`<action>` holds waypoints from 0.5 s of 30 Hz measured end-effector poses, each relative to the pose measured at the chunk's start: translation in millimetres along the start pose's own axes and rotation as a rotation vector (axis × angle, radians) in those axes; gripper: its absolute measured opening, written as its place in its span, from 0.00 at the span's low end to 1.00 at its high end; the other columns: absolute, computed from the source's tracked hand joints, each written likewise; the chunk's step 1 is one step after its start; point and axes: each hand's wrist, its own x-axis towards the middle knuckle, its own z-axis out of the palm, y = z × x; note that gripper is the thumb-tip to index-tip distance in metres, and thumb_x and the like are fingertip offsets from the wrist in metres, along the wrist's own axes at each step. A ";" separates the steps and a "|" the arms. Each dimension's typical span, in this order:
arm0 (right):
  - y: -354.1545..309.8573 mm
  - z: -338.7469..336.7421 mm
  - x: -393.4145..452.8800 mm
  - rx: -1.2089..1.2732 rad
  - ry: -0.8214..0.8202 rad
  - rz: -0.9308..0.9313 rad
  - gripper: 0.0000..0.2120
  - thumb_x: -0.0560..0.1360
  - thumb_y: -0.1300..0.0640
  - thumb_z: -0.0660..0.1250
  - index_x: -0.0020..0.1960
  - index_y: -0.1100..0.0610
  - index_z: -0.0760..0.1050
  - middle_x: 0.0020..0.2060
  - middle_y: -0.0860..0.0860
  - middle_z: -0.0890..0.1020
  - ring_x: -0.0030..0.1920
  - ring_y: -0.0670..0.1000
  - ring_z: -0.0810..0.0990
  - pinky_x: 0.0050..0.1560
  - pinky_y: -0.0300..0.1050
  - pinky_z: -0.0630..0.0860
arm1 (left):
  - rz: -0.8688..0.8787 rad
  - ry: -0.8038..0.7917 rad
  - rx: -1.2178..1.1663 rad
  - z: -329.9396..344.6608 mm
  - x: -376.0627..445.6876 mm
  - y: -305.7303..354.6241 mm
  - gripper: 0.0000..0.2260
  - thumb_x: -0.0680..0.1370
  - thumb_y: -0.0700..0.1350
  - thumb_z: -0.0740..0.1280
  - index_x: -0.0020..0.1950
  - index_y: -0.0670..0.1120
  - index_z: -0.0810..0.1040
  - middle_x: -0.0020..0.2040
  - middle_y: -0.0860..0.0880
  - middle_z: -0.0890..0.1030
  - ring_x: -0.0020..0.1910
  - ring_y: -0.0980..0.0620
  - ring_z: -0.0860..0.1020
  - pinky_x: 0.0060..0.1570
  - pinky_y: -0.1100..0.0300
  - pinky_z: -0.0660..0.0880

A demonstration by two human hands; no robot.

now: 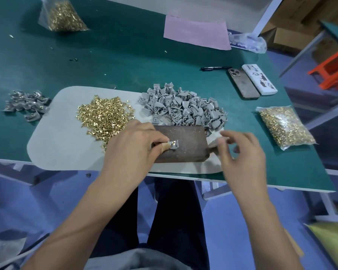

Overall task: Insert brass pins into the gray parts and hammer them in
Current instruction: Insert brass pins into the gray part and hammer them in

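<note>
My left hand pinches a gray part on the block; right hand loose, empty. Beside the block, many parts remain.

A green-topped table carries a pale mat at its near edge, a small heap of gray parts off the mat's left end, and two clear bags of brass pins, one far left, one right. Farther back lie a pink sheet, a crumpled plastic bag, a black pen, a phone and a white case, these last two side by side.
</note>
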 end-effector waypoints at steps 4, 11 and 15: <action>35.7 -9.2 -16.1 -0.334 -0.182 0.195 0.17 0.80 0.45 0.68 0.63 0.54 0.77 0.53 0.55 0.77 0.57 0.60 0.73 0.52 0.55 0.71 | 0.009 -0.016 -0.001 -0.2 1.9 1.2 0.04 0.75 0.56 0.72 0.47 0.59 0.85 0.41 0.59 0.78 0.47 0.54 0.72 0.37 0.54 0.74; 19.0 -15.3 -11.7 0.002 -0.047 0.110 0.10 0.85 0.46 0.55 0.49 0.46 0.72 0.41 0.46 0.78 0.37 0.46 0.75 0.34 0.38 0.68 | 0.017 -0.022 0.042 -2.5 4.6 2.3 0.04 0.75 0.56 0.72 0.45 0.59 0.84 0.40 0.59 0.78 0.45 0.55 0.72 0.34 0.57 0.71; -11.4 -22.5 -10.3 0.176 -0.171 -0.029 0.09 0.83 0.38 0.57 0.57 0.38 0.72 0.35 0.49 0.78 0.38 0.51 0.77 0.39 0.48 0.75 | 0.032 -0.040 0.069 -4.1 7.1 2.7 0.04 0.74 0.57 0.72 0.45 0.59 0.84 0.39 0.60 0.77 0.45 0.56 0.70 0.32 0.61 0.62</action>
